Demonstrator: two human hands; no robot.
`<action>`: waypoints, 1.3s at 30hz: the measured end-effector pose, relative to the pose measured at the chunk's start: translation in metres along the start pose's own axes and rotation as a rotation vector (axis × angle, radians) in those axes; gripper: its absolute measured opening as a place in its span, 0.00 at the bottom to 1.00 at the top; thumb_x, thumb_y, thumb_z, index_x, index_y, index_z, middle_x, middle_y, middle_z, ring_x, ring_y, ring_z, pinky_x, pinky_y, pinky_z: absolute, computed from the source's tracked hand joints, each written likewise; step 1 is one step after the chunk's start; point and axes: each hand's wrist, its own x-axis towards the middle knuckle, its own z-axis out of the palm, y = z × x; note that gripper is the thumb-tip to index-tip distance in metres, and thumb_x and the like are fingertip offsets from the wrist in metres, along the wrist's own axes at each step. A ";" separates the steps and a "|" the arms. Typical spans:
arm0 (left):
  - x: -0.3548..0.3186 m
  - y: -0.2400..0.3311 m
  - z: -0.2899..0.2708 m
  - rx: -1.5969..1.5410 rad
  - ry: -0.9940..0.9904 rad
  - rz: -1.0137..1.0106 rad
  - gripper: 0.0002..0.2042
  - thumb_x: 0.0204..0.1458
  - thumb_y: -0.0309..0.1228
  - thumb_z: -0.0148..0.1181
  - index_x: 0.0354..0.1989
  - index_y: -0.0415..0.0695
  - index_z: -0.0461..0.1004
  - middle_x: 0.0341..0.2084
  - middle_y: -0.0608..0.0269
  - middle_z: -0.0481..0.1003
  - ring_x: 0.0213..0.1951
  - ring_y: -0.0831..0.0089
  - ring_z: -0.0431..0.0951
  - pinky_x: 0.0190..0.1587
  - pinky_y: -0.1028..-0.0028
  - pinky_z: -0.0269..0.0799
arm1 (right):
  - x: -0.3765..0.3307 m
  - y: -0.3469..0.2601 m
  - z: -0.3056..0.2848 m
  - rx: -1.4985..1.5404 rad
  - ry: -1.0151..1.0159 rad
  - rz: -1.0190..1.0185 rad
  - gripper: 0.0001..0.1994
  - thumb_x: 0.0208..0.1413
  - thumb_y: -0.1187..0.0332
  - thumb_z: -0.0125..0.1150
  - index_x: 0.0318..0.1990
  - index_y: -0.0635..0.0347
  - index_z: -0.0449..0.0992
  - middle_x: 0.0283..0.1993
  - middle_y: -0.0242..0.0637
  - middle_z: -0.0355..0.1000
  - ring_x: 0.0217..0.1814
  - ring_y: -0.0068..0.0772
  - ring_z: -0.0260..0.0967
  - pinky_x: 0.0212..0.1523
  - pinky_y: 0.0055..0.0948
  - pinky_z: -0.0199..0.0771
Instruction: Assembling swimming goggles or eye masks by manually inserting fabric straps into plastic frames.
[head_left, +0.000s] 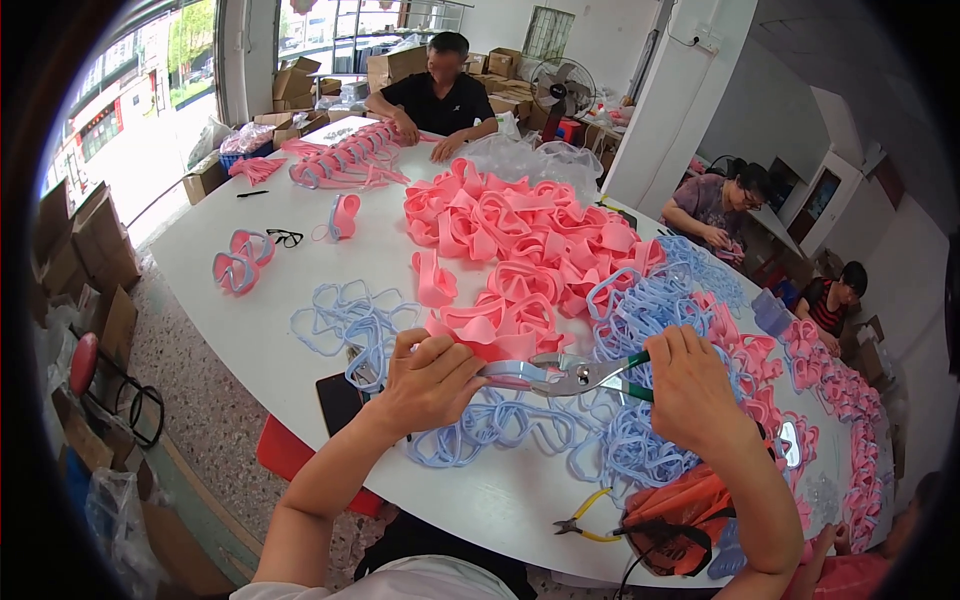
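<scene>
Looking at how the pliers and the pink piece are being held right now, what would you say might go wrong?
1. The pliers in the right hand bite the pink frame piece right beside the left hand fingertips, so a slip might pinch them.
2. The blue frames lie tangled underneath; a pull may drag some off the white table.

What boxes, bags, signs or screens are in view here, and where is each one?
Cardboard boxes: brown, stacked at the far end of the room behind the seated person.
More cardboard boxes: brown, piled on the floor at far left.
Clear plastic bag: crumpled, on the white table beyond the pink pile.
Dark flat screen: at the near table edge, by the left hand.
</scene>
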 end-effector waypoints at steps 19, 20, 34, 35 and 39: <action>0.004 0.004 -0.002 0.058 -0.018 0.016 0.11 0.41 0.33 0.67 0.32 0.44 0.78 0.33 0.68 0.74 0.43 0.72 0.70 0.50 0.65 0.57 | -0.001 -0.014 0.003 -0.228 0.078 0.026 0.07 0.43 0.72 0.55 0.31 0.60 0.67 0.31 0.41 0.64 0.37 0.41 0.63 0.34 0.37 0.62; 0.005 0.003 -0.003 0.064 -0.011 0.009 0.11 0.41 0.33 0.67 0.33 0.44 0.78 0.33 0.68 0.74 0.43 0.71 0.70 0.50 0.65 0.57 | -0.003 -0.014 0.005 -0.210 0.079 0.040 0.07 0.42 0.72 0.55 0.31 0.60 0.67 0.31 0.41 0.64 0.37 0.41 0.63 0.34 0.37 0.62; 0.011 0.009 -0.008 0.005 -0.051 -0.091 0.11 0.40 0.31 0.68 0.32 0.43 0.77 0.33 0.66 0.73 0.42 0.69 0.70 0.48 0.64 0.57 | -0.001 -0.017 0.000 -0.208 0.088 0.022 0.08 0.41 0.74 0.55 0.31 0.61 0.66 0.30 0.40 0.64 0.37 0.42 0.64 0.32 0.37 0.64; 0.013 0.009 -0.008 -0.011 -0.062 -0.101 0.10 0.40 0.31 0.67 0.32 0.43 0.77 0.33 0.66 0.73 0.42 0.69 0.70 0.48 0.64 0.57 | -0.001 -0.016 0.004 -0.197 0.084 0.043 0.08 0.41 0.73 0.55 0.31 0.61 0.66 0.30 0.40 0.64 0.37 0.42 0.64 0.32 0.37 0.64; 0.016 0.009 -0.010 -0.064 -0.147 -0.149 0.10 0.40 0.31 0.69 0.30 0.44 0.77 0.32 0.68 0.73 0.41 0.68 0.70 0.48 0.64 0.58 | -0.003 -0.015 0.012 -0.093 0.039 0.099 0.08 0.42 0.73 0.55 0.32 0.61 0.66 0.33 0.41 0.65 0.39 0.41 0.64 0.34 0.36 0.64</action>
